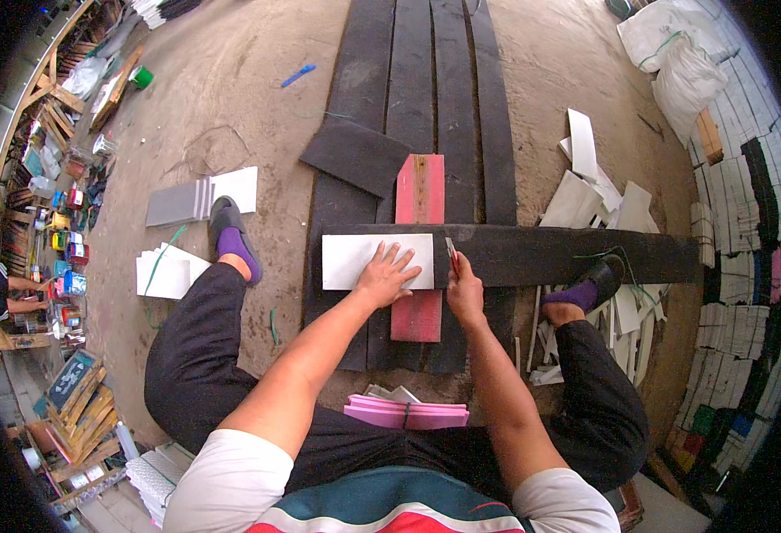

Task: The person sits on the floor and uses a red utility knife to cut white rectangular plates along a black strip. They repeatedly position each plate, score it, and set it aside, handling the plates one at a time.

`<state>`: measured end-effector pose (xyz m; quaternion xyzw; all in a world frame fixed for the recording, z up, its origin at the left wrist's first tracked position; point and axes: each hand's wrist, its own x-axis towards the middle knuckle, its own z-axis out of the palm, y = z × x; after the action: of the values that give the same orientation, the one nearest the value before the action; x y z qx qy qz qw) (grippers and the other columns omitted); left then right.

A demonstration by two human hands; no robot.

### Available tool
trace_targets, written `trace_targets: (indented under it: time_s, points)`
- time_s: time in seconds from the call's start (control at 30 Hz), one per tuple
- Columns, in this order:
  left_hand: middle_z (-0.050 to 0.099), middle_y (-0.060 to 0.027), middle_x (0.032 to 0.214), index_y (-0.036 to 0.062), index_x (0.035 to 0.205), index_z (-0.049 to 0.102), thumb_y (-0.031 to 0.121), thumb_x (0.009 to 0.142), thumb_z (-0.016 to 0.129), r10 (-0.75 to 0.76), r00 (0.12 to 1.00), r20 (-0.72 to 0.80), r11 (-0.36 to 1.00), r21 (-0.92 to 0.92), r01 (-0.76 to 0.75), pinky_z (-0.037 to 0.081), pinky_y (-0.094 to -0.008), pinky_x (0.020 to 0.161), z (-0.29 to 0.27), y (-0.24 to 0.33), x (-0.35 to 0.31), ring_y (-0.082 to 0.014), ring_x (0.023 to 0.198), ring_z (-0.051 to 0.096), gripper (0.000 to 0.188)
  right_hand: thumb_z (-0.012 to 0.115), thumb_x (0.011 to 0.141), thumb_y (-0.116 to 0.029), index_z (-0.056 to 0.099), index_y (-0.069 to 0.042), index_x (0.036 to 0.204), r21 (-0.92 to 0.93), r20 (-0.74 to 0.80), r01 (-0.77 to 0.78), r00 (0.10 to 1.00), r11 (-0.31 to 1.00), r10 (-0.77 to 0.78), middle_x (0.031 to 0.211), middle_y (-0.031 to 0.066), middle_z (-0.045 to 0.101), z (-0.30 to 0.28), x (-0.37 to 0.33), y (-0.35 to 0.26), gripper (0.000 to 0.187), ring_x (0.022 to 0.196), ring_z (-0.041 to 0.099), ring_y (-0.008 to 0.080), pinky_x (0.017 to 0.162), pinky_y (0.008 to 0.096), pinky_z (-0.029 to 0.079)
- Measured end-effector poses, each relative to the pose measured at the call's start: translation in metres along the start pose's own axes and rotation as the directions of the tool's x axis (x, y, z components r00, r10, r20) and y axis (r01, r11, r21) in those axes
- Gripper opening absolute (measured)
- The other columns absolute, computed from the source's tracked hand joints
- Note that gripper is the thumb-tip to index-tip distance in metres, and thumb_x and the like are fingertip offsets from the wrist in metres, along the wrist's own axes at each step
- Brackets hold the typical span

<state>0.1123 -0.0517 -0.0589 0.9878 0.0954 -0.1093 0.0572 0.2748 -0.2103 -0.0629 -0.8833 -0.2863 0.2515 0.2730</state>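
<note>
My left hand (386, 277) lies with fingers spread on a white rectangular sheet (346, 263), pressing down near its right end. Just past that end, my right hand (465, 291) grips a utility knife (451, 252) with a reddish handle, its tip pointing away from me. Beneath the sheet runs a dark strip (550, 256) reaching far to the right. It crosses a red-painted board (417, 315) with a bare wooden patch, which rests on long black strips (412, 89). A loose dark piece (355, 158) lies left of the board. Whether the blade touches anything, I cannot tell.
White offcuts (594, 191) are heaped on the right, partly around my right foot. A pink stack (408, 412) sits between my legs. Grey and white sheets (177, 202) lie by my left foot. A blue pen-like object (299, 75) lies farther off. Another person's hands (28, 298) show at far left.
</note>
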Motion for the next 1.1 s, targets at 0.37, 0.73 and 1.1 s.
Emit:
trace_targets:
  time_s: [0.37,0.73,1.1]
  points:
    - [0.035,-0.0001,0.163,0.0270,0.151,0.048,0.025,0.090,0.066,-0.066,0.998,-0.017,0.998,0.016,0.066,0.052,-0.0518,0.095,0.011,0.014,0.014,-0.0406,0.143,0.039,0.064,0.058,0.093,-0.009,0.032,-0.016,0.159,-0.261,0.096,0.014,0.995,0.965,0.011,0.105,0.0262,0.068,0.002,0.006,-0.056,0.071,0.095,0.070,0.0435,0.081,0.0529,0.056]
    - [0.039,0.0028,0.161,0.0180,0.143,0.057,0.022,0.091,0.061,-0.054,0.998,-0.039,0.998,0.007,0.055,0.056,-0.0480,0.083,0.005,0.014,0.016,-0.0403,0.141,0.041,0.053,0.061,0.094,-0.016,0.021,-0.017,0.161,-0.318,0.130,-0.012,0.990,0.948,0.057,0.112,0.0291,0.066,0.013,0.007,-0.062,0.077,0.097,0.071,0.0454,0.080,0.0541,0.059]
    - [0.032,0.0072,0.165,0.0279,0.149,0.052,0.024,0.099,0.052,-0.080,0.996,0.048,0.993,0.087,0.076,0.054,-0.0435,0.084,0.009,0.016,0.017,-0.0383,0.147,0.033,0.050,0.057,0.095,-0.017,0.028,-0.005,0.158,-0.316,0.171,-0.043,0.980,0.948,0.102,0.104,0.0288,0.071,0.011,0.007,-0.078,0.070,0.095,0.071,0.0447,0.080,0.0529,0.058]
